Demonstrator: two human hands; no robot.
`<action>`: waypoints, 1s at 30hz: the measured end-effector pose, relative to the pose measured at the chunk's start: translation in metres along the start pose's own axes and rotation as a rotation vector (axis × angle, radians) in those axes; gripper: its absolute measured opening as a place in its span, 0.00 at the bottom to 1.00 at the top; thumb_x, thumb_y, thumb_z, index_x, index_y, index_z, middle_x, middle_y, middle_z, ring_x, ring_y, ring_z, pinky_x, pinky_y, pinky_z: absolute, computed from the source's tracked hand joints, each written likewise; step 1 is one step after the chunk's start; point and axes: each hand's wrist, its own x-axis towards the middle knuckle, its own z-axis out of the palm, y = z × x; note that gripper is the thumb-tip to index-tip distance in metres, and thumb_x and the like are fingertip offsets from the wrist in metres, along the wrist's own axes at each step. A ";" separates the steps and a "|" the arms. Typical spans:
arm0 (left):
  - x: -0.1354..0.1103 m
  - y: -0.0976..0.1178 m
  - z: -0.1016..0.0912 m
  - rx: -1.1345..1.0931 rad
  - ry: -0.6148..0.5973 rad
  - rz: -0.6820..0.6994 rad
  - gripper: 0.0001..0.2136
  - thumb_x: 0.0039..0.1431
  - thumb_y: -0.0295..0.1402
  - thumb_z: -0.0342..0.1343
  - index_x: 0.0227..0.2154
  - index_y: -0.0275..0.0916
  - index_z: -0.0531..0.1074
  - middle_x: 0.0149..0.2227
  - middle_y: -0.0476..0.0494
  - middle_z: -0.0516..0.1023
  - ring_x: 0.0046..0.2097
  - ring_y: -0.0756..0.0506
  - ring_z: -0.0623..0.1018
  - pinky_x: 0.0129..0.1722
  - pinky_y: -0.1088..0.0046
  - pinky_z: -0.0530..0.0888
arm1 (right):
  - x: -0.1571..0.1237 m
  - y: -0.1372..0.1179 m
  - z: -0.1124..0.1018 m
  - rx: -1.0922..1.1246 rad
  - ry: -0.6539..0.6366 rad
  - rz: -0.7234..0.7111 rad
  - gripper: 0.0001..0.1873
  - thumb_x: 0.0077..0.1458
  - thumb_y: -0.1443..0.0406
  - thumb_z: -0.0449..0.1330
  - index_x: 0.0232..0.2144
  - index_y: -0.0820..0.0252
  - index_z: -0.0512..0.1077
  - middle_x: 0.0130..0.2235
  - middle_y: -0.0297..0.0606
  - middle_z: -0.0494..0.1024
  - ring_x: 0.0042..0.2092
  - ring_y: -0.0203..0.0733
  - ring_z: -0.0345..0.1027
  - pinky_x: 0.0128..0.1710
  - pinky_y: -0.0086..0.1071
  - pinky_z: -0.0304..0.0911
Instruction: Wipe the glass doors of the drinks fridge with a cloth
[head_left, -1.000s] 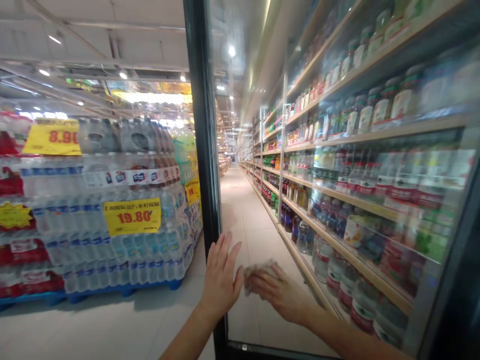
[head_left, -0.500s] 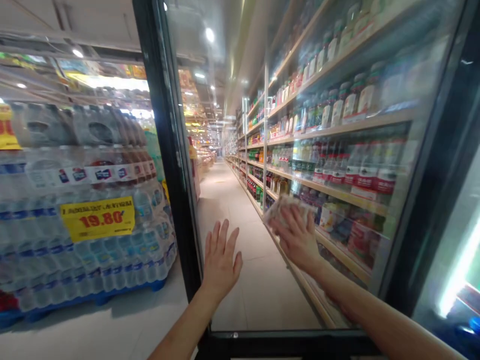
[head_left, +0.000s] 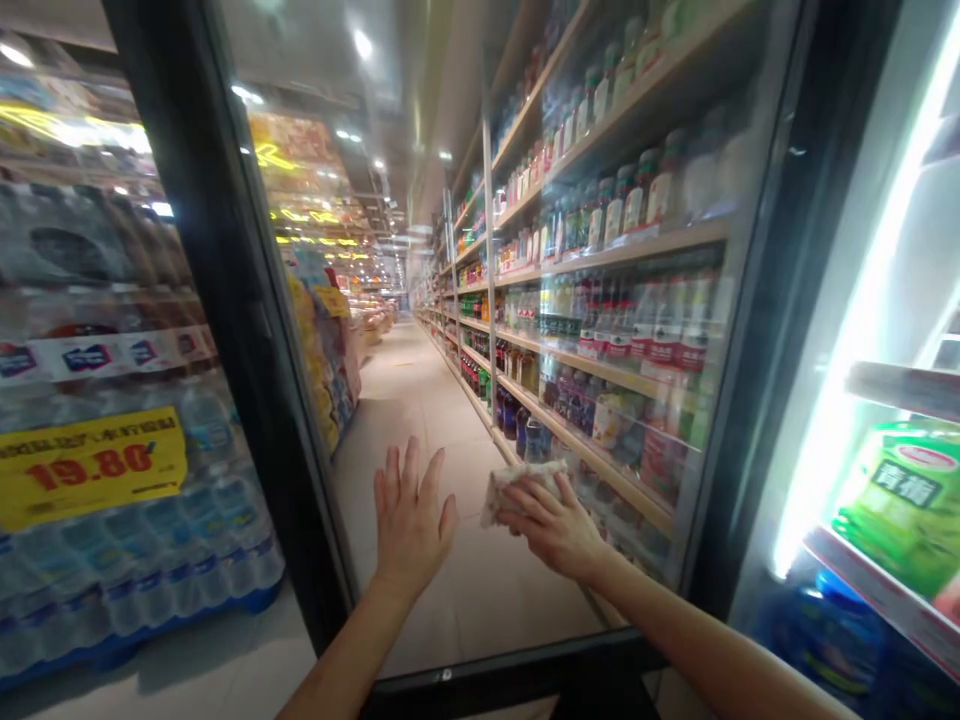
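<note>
A tall glass door (head_left: pixel 450 590) in a black frame fills the middle of the view, with shelves and an aisle showing in its pane. My left hand (head_left: pixel 411 515) lies open against the lower left of the glass, its fingers spread and nothing in it. To its right, my right hand (head_left: pixel 551 520) presses a crumpled whitish cloth (head_left: pixel 499 490) to the pane. The fingers lie over the cloth, and part of it shows beyond the fingertips.
Left of the door stand stacked packs of bottled water (head_left: pixel 202 510) with a yellow price sign (head_left: pixel 94 465). At the right is a lit cooler with a green package (head_left: pixel 900 500) on a shelf and a blue bottle (head_left: pixel 825 635) below.
My right hand has slid the cloth down and to the left on the glass, closer to my left hand. The view has turned right, bringing more of the lit cooler in.
</note>
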 end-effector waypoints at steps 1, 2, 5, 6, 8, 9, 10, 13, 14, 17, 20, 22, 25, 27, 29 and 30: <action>0.000 0.000 0.001 0.001 0.008 -0.001 0.28 0.55 0.30 0.51 0.60 0.39 0.53 0.65 0.33 0.47 0.66 0.33 0.44 0.59 0.47 0.53 | 0.003 0.002 -0.002 -0.006 0.019 0.076 0.21 0.53 0.63 0.54 0.50 0.43 0.67 0.59 0.33 0.63 0.62 0.44 0.46 0.62 0.49 0.27; 0.000 0.001 0.001 0.000 0.020 -0.004 0.29 0.55 0.30 0.51 0.60 0.39 0.52 0.65 0.34 0.47 0.66 0.33 0.44 0.59 0.46 0.53 | 0.008 0.006 -0.005 -0.022 0.054 0.187 0.21 0.53 0.62 0.54 0.51 0.44 0.67 0.60 0.35 0.61 0.62 0.47 0.45 0.61 0.51 0.29; 0.001 0.002 0.002 -0.012 0.049 -0.027 0.30 0.55 0.30 0.51 0.61 0.41 0.50 0.65 0.35 0.45 0.66 0.33 0.44 0.59 0.46 0.52 | 0.018 0.016 -0.013 -0.065 0.139 0.397 0.22 0.52 0.63 0.55 0.51 0.47 0.67 0.62 0.40 0.57 0.63 0.54 0.43 0.60 0.54 0.33; 0.001 0.003 0.002 -0.015 0.050 -0.035 0.30 0.55 0.30 0.51 0.61 0.41 0.50 0.65 0.35 0.46 0.66 0.34 0.44 0.59 0.46 0.52 | 0.017 0.017 -0.013 -0.063 0.138 0.352 0.22 0.53 0.63 0.55 0.51 0.47 0.67 0.61 0.39 0.58 0.63 0.52 0.43 0.60 0.53 0.32; 0.001 0.004 0.002 -0.013 0.039 -0.043 0.30 0.56 0.30 0.51 0.61 0.41 0.50 0.65 0.35 0.46 0.66 0.34 0.44 0.59 0.46 0.53 | 0.009 0.016 -0.010 -0.035 0.103 0.151 0.20 0.53 0.64 0.54 0.50 0.45 0.67 0.59 0.35 0.63 0.62 0.46 0.46 0.61 0.50 0.29; 0.001 0.005 0.003 -0.009 0.034 -0.044 0.30 0.56 0.29 0.51 0.61 0.41 0.50 0.65 0.35 0.47 0.66 0.34 0.44 0.59 0.46 0.53 | 0.005 0.015 -0.009 -0.021 0.086 0.068 0.20 0.53 0.64 0.54 0.49 0.44 0.68 0.57 0.33 0.64 0.61 0.44 0.47 0.62 0.48 0.28; 0.001 0.006 0.003 -0.006 0.031 -0.044 0.30 0.56 0.30 0.51 0.61 0.41 0.50 0.65 0.34 0.47 0.66 0.34 0.45 0.59 0.46 0.53 | 0.003 0.015 -0.009 -0.013 0.077 0.041 0.19 0.54 0.64 0.54 0.48 0.43 0.68 0.57 0.32 0.65 0.61 0.43 0.48 0.62 0.48 0.28; 0.002 0.010 0.004 -0.007 0.048 -0.061 0.30 0.56 0.30 0.51 0.61 0.41 0.50 0.65 0.34 0.46 0.65 0.33 0.44 0.58 0.45 0.53 | 0.015 0.019 -0.015 -0.046 0.144 0.287 0.19 0.54 0.63 0.54 0.50 0.47 0.68 0.60 0.38 0.60 0.62 0.48 0.45 0.60 0.53 0.33; 0.002 0.011 0.005 -0.010 0.054 -0.072 0.30 0.56 0.31 0.51 0.61 0.41 0.49 0.65 0.33 0.45 0.65 0.32 0.44 0.58 0.44 0.54 | 0.022 0.021 -0.018 -0.065 0.176 0.383 0.20 0.54 0.62 0.54 0.50 0.48 0.67 0.61 0.41 0.58 0.63 0.51 0.44 0.59 0.54 0.35; 0.003 0.014 0.006 -0.017 0.069 -0.094 0.31 0.56 0.31 0.52 0.61 0.41 0.49 0.65 0.34 0.44 0.65 0.32 0.44 0.58 0.44 0.54 | 0.022 0.029 -0.020 -0.071 0.176 0.342 0.21 0.54 0.62 0.54 0.51 0.47 0.66 0.61 0.40 0.58 0.63 0.51 0.44 0.59 0.54 0.36; 0.002 0.013 0.005 -0.028 0.062 -0.089 0.31 0.56 0.30 0.51 0.62 0.42 0.47 0.66 0.35 0.44 0.65 0.32 0.45 0.58 0.44 0.53 | -0.011 0.046 -0.015 -0.085 0.148 0.299 0.21 0.54 0.63 0.54 0.52 0.45 0.65 0.60 0.37 0.59 0.62 0.50 0.48 0.59 0.54 0.39; 0.002 0.013 0.005 -0.032 0.056 -0.076 0.32 0.56 0.30 0.51 0.62 0.42 0.47 0.66 0.35 0.43 0.65 0.33 0.45 0.58 0.44 0.54 | -0.034 0.060 -0.013 -0.165 0.261 0.552 0.25 0.55 0.64 0.52 0.56 0.50 0.61 0.62 0.43 0.54 0.63 0.55 0.46 0.57 0.57 0.45; 0.002 0.016 0.006 -0.024 0.068 -0.086 0.31 0.56 0.30 0.51 0.62 0.41 0.48 0.65 0.33 0.44 0.65 0.32 0.45 0.57 0.43 0.55 | -0.041 0.066 -0.015 -0.228 0.390 0.801 0.29 0.56 0.64 0.50 0.60 0.56 0.55 0.64 0.49 0.48 0.63 0.60 0.42 0.53 0.60 0.50; 0.002 0.017 0.006 -0.021 0.072 -0.109 0.30 0.56 0.30 0.51 0.61 0.40 0.48 0.65 0.32 0.45 0.65 0.31 0.45 0.57 0.42 0.55 | -0.032 0.054 -0.016 -0.165 0.279 0.613 0.29 0.54 0.65 0.52 0.59 0.51 0.57 0.64 0.45 0.51 0.63 0.58 0.43 0.55 0.59 0.48; 0.002 0.018 0.007 -0.025 0.068 -0.121 0.31 0.56 0.30 0.51 0.62 0.41 0.48 0.65 0.32 0.45 0.65 0.31 0.45 0.57 0.42 0.55 | -0.025 0.043 -0.014 -0.081 0.135 0.356 0.28 0.52 0.65 0.54 0.56 0.44 0.60 0.62 0.38 0.56 0.63 0.54 0.46 0.58 0.57 0.44; 0.002 0.017 0.008 -0.028 0.066 -0.120 0.31 0.56 0.30 0.51 0.62 0.42 0.47 0.65 0.33 0.45 0.65 0.31 0.45 0.57 0.42 0.55 | -0.024 0.041 -0.012 -0.059 0.109 0.313 0.27 0.52 0.66 0.54 0.55 0.43 0.61 0.62 0.37 0.57 0.62 0.53 0.47 0.59 0.56 0.43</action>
